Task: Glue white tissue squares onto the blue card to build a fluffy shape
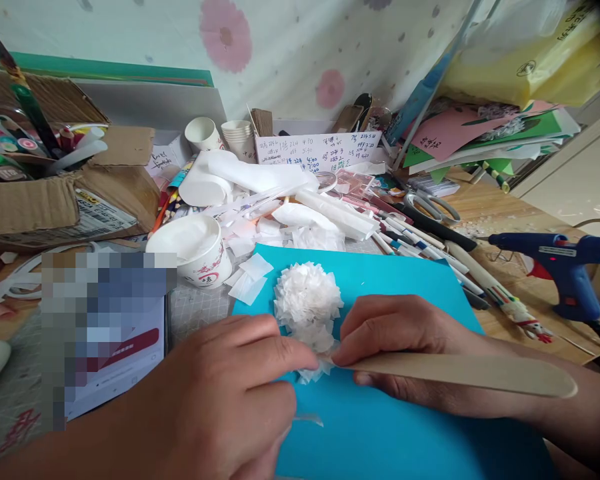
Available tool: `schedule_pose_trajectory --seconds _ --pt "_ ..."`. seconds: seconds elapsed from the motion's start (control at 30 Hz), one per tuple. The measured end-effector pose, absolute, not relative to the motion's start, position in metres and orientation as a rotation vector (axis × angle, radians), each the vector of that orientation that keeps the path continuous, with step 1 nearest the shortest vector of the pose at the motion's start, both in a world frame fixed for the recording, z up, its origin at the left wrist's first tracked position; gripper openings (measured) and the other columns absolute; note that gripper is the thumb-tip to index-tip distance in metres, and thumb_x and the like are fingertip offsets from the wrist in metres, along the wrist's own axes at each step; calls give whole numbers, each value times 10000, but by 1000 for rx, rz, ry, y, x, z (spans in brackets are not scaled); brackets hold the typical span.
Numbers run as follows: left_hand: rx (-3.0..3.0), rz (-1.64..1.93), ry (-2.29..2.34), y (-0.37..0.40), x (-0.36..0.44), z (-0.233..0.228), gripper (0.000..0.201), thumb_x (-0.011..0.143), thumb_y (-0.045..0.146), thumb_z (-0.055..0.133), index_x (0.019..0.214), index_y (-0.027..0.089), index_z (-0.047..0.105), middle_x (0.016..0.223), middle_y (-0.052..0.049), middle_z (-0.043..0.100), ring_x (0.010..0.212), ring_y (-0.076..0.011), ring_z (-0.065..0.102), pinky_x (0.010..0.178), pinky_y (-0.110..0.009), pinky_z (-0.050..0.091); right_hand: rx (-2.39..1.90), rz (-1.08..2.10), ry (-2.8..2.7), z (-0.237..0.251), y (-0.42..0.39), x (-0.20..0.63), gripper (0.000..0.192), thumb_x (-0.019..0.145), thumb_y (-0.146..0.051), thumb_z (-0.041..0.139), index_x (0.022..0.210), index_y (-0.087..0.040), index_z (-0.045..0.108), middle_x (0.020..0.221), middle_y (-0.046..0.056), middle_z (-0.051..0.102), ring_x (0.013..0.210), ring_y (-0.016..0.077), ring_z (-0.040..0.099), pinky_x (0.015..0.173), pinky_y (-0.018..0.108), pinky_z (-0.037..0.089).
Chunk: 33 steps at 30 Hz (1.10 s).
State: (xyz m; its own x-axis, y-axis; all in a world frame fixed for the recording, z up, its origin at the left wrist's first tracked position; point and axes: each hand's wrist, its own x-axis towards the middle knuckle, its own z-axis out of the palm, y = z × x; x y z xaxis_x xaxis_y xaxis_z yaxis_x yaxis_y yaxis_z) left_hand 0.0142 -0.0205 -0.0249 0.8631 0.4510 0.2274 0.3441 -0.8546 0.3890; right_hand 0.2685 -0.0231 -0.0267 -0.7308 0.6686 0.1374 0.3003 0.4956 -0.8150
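Observation:
A wooden craft stick lies in the grip of my right hand, its rounded end pointing right and its other end at the white paper pieces. My left hand is closed beside it, the index fingertip at the stick's tip and the lower fingers curled; whatever it pinches is hidden. Both hands meet over a ruffled white figure of many small translucent paper squares. It has a round upper part and a smaller lower part, partly covered by my fingers. It sits on a blue sheet.
A paper cup with white squares stands left of the sheet, near a phone. A cardboard box of tools is at the left. Scissors, pens and a blue glue gun lie right. White scraps pile up behind.

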Motion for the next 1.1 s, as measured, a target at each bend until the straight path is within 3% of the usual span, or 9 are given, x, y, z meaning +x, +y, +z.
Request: schedule_pose_trajectory --seconds 0.27,0.5,0.7,1.1 --pt "2739 307 618 -18 8 -29 141 827 140 484 730 214 554 1115 -11 644 888 -215 559 846 -383 449 -860 1025 -2232 -21 -23 266 156 892 -175 582 978 -107 693 896 107 702 822 166 644 716 267 509" --pt "2780 433 524 -17 15 -31 164 780 112 474 691 211 569 1119 18 671 798 -189 541 737 -338 459 -941 947 -2069 -20 -21 253 76 894 -153 576 915 -146 649 847 46 692 778 119 644 676 200 517" --pt "2843 540 494 -19 17 -37 149 732 141 484 652 218 584 1096 0 688 745 -186 524 691 -338 456 -979 991 -2162 -24 -14 242 162 911 -193 507 759 -172 557 801 39 648 727 139 616 622 237 499" --pt "2878 524 565 -19 15 -39 137 728 118 511 652 220 562 861 -21 667 762 -201 546 741 -346 466 -1027 1034 -2248 -28 -12 233 139 905 -181 479 792 -154 556 777 42 617 715 142 578 643 250 482"
